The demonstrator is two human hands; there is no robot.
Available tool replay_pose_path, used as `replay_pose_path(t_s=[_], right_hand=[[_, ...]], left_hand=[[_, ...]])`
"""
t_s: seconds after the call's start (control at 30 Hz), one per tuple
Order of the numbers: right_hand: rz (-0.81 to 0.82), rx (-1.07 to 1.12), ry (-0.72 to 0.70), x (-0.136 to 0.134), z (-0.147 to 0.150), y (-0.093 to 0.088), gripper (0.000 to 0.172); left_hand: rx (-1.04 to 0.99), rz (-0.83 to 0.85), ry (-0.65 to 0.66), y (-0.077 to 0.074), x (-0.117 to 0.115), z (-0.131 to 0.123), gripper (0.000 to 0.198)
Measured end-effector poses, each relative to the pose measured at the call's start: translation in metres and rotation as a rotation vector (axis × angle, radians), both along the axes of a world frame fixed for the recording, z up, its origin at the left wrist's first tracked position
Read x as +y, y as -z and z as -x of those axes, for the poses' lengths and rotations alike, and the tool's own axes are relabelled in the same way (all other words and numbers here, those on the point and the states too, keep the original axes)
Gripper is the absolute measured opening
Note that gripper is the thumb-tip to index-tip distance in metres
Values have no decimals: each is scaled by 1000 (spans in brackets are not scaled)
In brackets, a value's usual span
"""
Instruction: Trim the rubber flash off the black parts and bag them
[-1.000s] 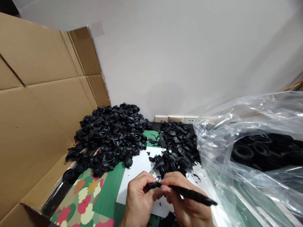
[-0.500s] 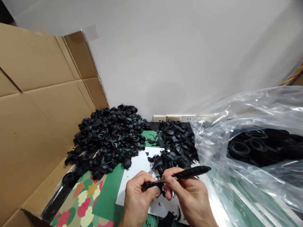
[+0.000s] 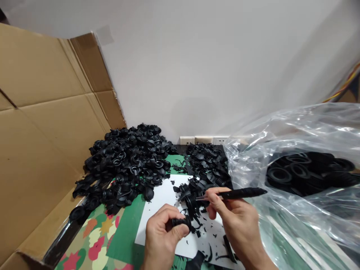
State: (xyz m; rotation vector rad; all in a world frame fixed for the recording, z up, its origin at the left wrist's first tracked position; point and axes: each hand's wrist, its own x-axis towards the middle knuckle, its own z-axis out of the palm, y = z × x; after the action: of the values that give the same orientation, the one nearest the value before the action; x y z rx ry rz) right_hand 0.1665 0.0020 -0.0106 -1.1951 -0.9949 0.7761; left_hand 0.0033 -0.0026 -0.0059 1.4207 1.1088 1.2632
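My left hand is closed around a small black ribbed rubber part, held just above a white sheet. My right hand pinches a slim black knife-like tool, its thin tip pointing left and its handle pointing right, a little above and to the right of the part. The tool's tip stands apart from the part. Black rubber trimmings lie scattered on the sheet beneath both hands.
A big pile of black ribbed rubber parts lies at the left, a smaller pile behind the hands. A cardboard flap walls the left. A clear plastic bag holding black rings fills the right. Wall sockets sit at the back.
My right hand has lifted the tool up and to the right, away from the part; the hands have drawn apart. More trimmings show on the white sheet.
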Motion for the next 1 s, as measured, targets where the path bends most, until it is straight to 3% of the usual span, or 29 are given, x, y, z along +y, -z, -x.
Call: replay_pose_path(t_s=[0.13,0.27,0.8,1.0], right_hand=[[71,286,-201,-1,5,3,28],[84,351,-303,-6,11,5,31],[69,317,-399,-11,16,8,23],[66,289,-361,-12,23,7,23]], left_hand=[[-47,76,-16,1,4,2,7],[-100,139,0,1,4,1,7],[-71,130,-46,6,6,1,19],[-44,105,-54,8,4,0,18]])
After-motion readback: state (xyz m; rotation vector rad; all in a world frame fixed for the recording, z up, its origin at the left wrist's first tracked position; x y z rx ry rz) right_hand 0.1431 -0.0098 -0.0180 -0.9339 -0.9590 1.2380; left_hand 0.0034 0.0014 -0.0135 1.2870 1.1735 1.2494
